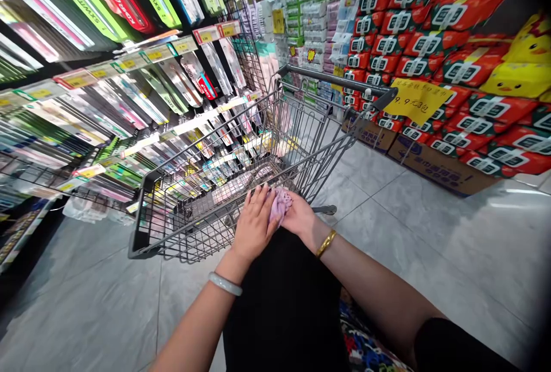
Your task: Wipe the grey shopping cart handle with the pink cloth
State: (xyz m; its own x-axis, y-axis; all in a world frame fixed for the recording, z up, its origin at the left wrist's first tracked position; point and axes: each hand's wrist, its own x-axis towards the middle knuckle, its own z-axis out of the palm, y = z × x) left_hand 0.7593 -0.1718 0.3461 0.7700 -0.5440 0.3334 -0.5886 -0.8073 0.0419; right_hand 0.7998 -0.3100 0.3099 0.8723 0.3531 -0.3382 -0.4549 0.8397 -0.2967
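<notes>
A small crumpled purple cloth (280, 204) is held between my two hands, close to the side of a grey wire shopping cart (206, 220). My left hand (253, 223), with a pale bangle at the wrist, lies over the cloth's left side, its fingers pointing forward and its thumb against the cloth. From the right, my right hand (299, 214) cups the cloth; a gold bracelet (326, 243) circles that wrist. The cloth hides most of the right fingers. Whether the left fingertips touch the cart's side, I cannot tell.
Shelves of packaged toothbrushes (172, 88) line the left, behind the cart. At the right, orange tissue packs (415, 45) are stacked above cardboard boxes (434, 165), with a yellow price sign (417, 99) in front. Grey tiled floor (387, 228) surrounds the cart.
</notes>
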